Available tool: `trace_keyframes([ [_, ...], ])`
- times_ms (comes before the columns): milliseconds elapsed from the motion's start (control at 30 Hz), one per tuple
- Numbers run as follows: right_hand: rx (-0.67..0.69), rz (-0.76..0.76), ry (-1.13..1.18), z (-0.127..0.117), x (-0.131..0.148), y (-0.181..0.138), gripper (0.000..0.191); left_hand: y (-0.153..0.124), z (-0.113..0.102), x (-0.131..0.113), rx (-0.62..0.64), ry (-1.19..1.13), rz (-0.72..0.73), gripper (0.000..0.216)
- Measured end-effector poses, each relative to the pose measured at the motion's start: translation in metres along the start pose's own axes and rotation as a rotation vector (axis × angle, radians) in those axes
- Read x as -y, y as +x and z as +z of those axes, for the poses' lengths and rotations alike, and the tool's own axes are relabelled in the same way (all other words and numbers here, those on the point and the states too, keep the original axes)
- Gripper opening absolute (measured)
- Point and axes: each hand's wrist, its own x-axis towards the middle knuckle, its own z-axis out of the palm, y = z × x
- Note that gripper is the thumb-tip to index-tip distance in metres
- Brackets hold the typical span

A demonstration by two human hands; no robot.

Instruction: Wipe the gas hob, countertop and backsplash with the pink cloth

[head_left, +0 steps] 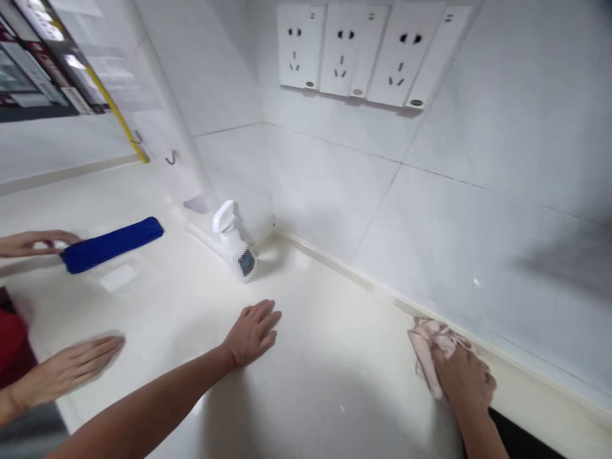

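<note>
My right hand [463, 376] is closed on a crumpled pale pink cloth [425, 347], pressed to the countertop along the foot of the tiled wall. Fingers spread, my left hand [254, 333] rests on the white countertop [306, 395] and holds nothing. Just beyond it a white spray bottle [234, 248] stands upright near the corner, its label blurred out. Part of the cloth is hidden under my right fingers.
At left, another person's hand [43, 242] holds a long blue cloth-like thing [115, 245]; that person's other hand [76, 366] is over the counter. Wall sockets [351, 54] sit above the corner. A black edge [516, 433] shows at lower right, and a yellow pipe [115, 108] at upper left.
</note>
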Motion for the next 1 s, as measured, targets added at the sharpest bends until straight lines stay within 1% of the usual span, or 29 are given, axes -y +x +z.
trace_keyframes([
  [33,-0.002,0.039,-0.017,0.002,0.004,0.0,0.068,0.0,0.0,-0.001,0.007,-0.007,-0.005,0.048],
  [100,-0.026,0.073,-0.04,0.005,0.024,-0.003,0.069,-0.001,0.0,-0.004,0.02,-0.018,-0.011,0.049],
  [167,-0.05,0.012,-0.053,0.006,0.057,-0.009,0.066,-0.001,0.001,-0.005,0.028,-0.024,-0.014,0.05],
  [300,-0.098,-0.231,-0.02,0.001,0.143,-0.024,0.054,-0.003,0.004,-0.008,0.018,-0.031,-0.018,0.05],
  [400,-0.098,-0.312,0.044,-0.005,0.213,-0.032,0.051,-0.004,0.006,-0.008,0.007,-0.051,-0.012,0.05],
  [500,-0.053,-0.37,0.117,-0.009,0.281,-0.038,0.052,-0.006,0.007,-0.01,0.012,-0.055,0.0,0.05],
  [633,0.0,-0.499,0.235,-0.013,0.364,-0.043,0.052,-0.008,0.009,-0.013,-0.008,-0.059,0.002,0.051],
  [767,0.044,-0.579,0.292,-0.022,0.438,-0.045,0.062,-0.01,0.014,-0.015,-0.018,-0.069,0.009,0.051],
  [833,0.108,-0.605,0.283,-0.027,0.471,-0.045,0.061,-0.011,0.016,-0.016,-0.016,-0.077,0.012,0.052],
  [900,0.169,-0.607,0.266,-0.032,0.498,-0.045,0.055,-0.011,0.017,-0.016,-0.01,-0.084,0.009,0.053],
  [1000,0.203,-0.58,0.252,-0.034,0.527,-0.046,0.048,-0.011,0.016,-0.015,-0.001,-0.098,0.006,0.054],
])
